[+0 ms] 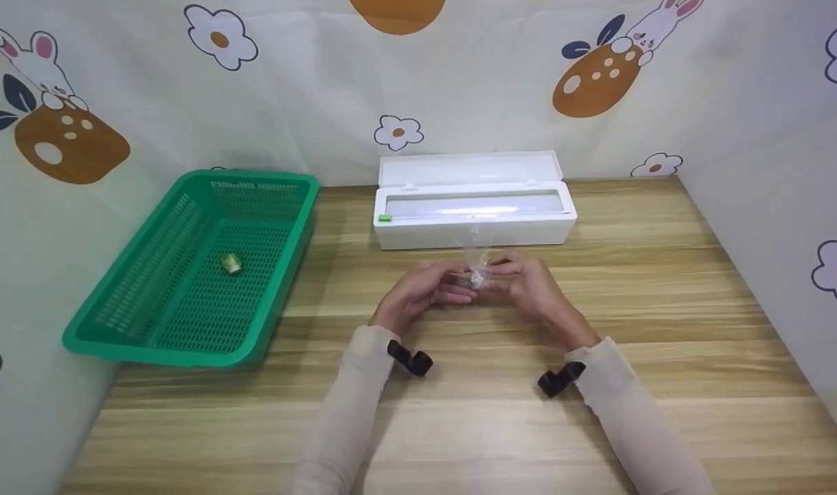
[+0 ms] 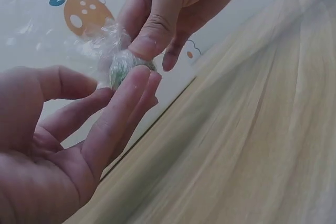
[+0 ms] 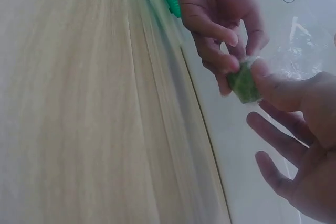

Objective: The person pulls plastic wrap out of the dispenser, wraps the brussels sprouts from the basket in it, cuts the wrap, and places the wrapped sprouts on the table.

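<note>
With fingers & thumb of R hand (image 1: 534,285), pinches 1 film-wrapped green bundle (image 3: 244,85); with near-straight fingers of L hand (image 1: 425,285), touches same bundle. Holds bundle btwn both hands, above wood-grain table (image 1: 487,412), near front of white cling-film dispenser (image 1: 418,237). Totals 2 hands, 1 bundle in hand, 1 small green pc. (image 1: 231,263) inside 1 green plastic basket (image 1: 160,352), 1 dispenser w/ raised lid (image 1: 470,168) & 1 green slider (image 1: 384,218), 2 black wrist devices (image 1: 420,363). Shows dispenser & basket pc. in head view only, but hides most of bundle there. Shows bundle's green side best in R-wrist view, + basket corner; in L-wrist view, crumpled film under R thumb.
</note>
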### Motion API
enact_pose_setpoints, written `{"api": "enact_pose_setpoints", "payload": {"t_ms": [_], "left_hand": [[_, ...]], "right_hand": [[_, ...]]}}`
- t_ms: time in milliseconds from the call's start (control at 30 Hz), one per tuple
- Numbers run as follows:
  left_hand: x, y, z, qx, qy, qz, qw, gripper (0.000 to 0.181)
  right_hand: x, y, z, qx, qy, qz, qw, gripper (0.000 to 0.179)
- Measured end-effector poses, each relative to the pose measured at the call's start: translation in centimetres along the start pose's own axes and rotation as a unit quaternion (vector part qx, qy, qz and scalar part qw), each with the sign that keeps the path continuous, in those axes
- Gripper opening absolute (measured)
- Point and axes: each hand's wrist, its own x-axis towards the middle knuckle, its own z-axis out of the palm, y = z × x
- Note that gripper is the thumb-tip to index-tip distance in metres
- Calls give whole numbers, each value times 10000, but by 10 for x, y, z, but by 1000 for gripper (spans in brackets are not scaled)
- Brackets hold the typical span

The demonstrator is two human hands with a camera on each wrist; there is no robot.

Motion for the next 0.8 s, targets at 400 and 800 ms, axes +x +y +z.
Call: {"api": "enact_pose_setpoints", "payload": {"t_ms": [400, 800], "left_hand": [[1, -2, 3, 382, -166, 151, 9990, 34], [3, -6, 5, 725, 493, 249, 9958, 35]], "right_hand": [[0, -3, -4, 223, 127, 301, 9992, 8], [-4, -8, -6, 368, -355, 1053, 9931, 22]]}}
